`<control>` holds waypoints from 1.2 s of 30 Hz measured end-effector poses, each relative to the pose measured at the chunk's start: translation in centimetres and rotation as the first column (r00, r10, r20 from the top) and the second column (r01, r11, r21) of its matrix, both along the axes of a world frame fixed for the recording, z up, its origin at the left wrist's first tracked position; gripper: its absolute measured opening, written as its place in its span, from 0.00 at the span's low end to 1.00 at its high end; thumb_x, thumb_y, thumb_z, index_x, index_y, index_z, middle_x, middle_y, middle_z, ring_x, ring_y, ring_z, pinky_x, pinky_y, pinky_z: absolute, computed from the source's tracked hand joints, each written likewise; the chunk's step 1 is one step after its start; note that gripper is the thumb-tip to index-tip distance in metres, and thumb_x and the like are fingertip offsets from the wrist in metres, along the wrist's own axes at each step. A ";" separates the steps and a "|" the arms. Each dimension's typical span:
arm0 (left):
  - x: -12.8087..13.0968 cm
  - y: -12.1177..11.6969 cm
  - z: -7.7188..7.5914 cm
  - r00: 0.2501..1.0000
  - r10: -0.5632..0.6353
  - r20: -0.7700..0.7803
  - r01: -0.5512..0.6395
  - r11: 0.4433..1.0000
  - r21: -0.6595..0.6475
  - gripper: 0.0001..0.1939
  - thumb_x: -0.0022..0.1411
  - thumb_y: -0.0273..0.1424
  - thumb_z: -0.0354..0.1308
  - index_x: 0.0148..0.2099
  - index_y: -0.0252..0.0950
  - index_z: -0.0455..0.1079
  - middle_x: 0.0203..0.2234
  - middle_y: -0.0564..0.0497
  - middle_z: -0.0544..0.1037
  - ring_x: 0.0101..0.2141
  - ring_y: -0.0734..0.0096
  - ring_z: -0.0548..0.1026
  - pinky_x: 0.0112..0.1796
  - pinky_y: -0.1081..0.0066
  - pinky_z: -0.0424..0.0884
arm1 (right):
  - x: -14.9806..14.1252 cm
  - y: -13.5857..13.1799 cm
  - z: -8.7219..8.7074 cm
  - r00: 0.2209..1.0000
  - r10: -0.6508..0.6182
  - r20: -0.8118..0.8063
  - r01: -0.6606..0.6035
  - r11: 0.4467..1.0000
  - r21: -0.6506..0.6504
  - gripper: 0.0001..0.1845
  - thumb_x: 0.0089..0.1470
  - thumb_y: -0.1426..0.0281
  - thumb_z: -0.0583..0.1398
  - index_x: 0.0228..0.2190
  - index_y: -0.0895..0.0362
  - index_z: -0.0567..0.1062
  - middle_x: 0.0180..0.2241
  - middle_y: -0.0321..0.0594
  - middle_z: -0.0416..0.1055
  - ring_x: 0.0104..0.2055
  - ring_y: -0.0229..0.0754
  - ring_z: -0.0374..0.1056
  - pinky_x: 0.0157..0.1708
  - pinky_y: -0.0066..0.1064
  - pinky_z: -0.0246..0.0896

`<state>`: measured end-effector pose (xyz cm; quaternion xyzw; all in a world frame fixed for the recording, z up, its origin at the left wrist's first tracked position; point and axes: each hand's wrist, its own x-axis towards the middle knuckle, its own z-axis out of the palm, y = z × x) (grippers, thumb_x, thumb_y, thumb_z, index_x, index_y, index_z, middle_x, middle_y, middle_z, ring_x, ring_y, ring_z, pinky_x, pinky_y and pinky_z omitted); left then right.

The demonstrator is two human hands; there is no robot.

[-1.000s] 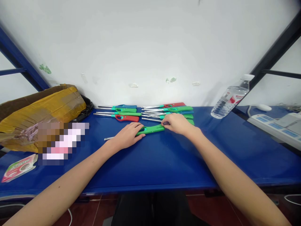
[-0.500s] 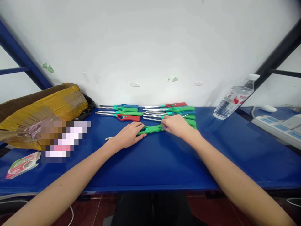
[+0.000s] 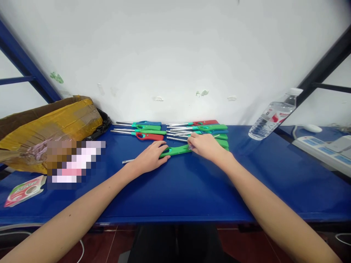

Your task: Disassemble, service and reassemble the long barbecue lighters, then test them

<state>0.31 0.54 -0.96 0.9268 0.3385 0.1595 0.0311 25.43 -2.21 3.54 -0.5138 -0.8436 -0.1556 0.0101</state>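
A green long-neck gas lighter (image 3: pixel 178 150) lies across the blue table, its metal tube pointing left. My left hand (image 3: pixel 152 155) is closed around the front of its handle near the trigger opening, hiding part of the tube. At the right end of that handle, my right hand (image 3: pixel 203 144) is pinched on something small and partly see-through. Its kind is hidden by my fingers. Beyond my hands are two groups of lighters. The left group has a red lighter (image 3: pixel 150 137), a blue lighter (image 3: pixel 153 123) and green ones; several more, including another red lighter (image 3: pixel 205 122), lie behind my right hand.
A taped cardboard box (image 3: pixel 63 124) stands at the left, near a pink and white card (image 3: pixel 26 190). A water bottle (image 3: pixel 272 115) stands at the right back, with a white power strip (image 3: pixel 320 149) beyond it. The wall (image 3: pixel 175 54) bounds the table behind.
My right hand has turned slightly at the lighter's handle end. My left hand keeps its hold on the lighter. The whole view has shifted a little.
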 end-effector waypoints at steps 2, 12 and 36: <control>0.0 0.0 0.1 1.000 0.005 -0.003 -0.005 1.000 -0.007 0.21 0.69 0.40 0.50 0.56 0.32 0.67 0.56 0.38 0.67 0.58 0.53 0.65 0.58 0.55 0.64 | 0.2 0.0 0.2 0.999 -0.002 -0.049 0.003 1.000 0.015 0.06 0.58 0.73 0.56 0.36 0.58 0.74 0.40 0.45 0.74 0.32 0.43 0.69 0.24 0.33 0.42; 0.8 -0.9 0.6 0.980 -0.070 0.186 0.060 0.997 0.056 0.26 0.67 0.40 0.55 0.63 0.37 0.59 0.58 0.40 0.66 0.57 0.55 0.67 0.57 0.56 0.66 | -1.4 -1.9 0.7 0.915 0.162 -0.370 -0.161 0.986 0.033 0.05 0.54 0.77 0.56 0.33 0.56 0.70 0.35 0.38 0.71 0.32 0.39 0.65 0.29 0.30 0.50; 1.5 -1.5 1.6 0.906 -0.254 0.340 0.104 0.909 0.403 0.06 0.67 0.26 0.54 0.42 0.34 0.72 0.39 0.45 0.80 0.41 0.65 0.76 0.46 0.63 0.73 | -3.8 -2.8 -1.2 0.798 0.231 -0.557 -0.199 0.973 0.119 0.04 0.57 0.75 0.57 0.34 0.55 0.72 0.35 0.37 0.73 0.33 0.39 0.68 0.32 0.28 0.57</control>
